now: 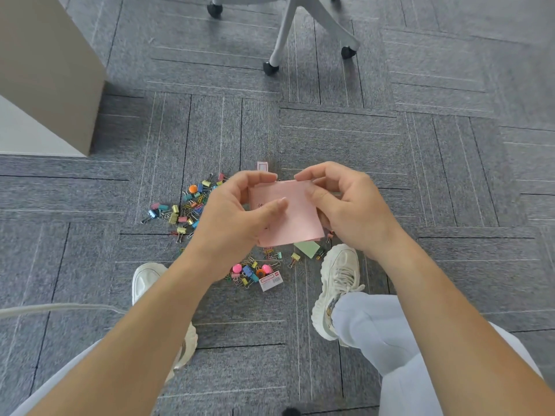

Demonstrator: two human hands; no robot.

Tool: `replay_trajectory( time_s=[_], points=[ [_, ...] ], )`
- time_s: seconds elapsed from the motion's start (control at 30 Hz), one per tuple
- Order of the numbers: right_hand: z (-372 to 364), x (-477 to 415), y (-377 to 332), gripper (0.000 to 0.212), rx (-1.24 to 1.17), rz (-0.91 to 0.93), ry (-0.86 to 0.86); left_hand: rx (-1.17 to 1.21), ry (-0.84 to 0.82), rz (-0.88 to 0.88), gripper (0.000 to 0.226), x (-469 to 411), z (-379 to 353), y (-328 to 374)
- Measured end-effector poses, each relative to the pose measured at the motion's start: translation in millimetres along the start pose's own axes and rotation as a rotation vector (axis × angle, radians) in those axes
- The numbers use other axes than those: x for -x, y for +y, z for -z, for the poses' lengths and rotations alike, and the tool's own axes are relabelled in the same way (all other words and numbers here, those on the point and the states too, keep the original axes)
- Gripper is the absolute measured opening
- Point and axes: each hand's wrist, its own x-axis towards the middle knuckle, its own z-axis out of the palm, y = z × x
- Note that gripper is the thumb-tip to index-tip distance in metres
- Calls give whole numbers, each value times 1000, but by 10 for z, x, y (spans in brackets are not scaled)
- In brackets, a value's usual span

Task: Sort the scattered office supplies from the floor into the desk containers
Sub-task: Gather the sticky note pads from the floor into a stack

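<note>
Head view: both hands hold a stack of pink notes (289, 219) in the air above the floor (420, 163), over the middle of the scattered supplies. The left hand (237, 214) curls its fingers (261, 177) round the stack's left and far edge, with the thumb pressed on the top sheet. The right hand (342, 205) pinches the right side the same way, thumb on top and fingertips at the far edge. Gripping from both sides probably serves to square the loose sheets, so they travel as one block rather than fanning out.

Below the stack a green note (307, 249) lies flat on the floor, half hidden by the pink sheets. It looks like the next of its kind to be gathered. A heap of coloured binder clips (183, 210) spreads to the left of the hands across a carpet-tile edge. A second cluster of clips (250, 273) lies nearer the person, between the two shoes. A small red-and-white box (271, 280) rests at that cluster's near edge, and a small pink label (262, 167) lies just beyond the hands.

No desk containers are in view. Only a desk panel (45, 70) stands at the far left, and a chair base (303, 34) stands beyond the mess. Most of the sorting seems still to be done.
</note>
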Motion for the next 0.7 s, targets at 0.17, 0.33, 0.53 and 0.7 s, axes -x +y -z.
replay_trajectory(
  time_s=[0.17,0.33,0.53,0.7],
  points=[
    [-79,9,0,12,-77,-54,111,-6,69,-14,37,13,-54,6],
    [-110,0,-19,8,-113,-53,132,273,-93,270,40,35,-58,57],
    [-62,-400,461,17,-51,-291,-31,116,-51,263,29,13,31,-43],
    [-143,-933,1619,25,474,-511,-144,83,36,255,27,-32,46,-151]
  ],
)
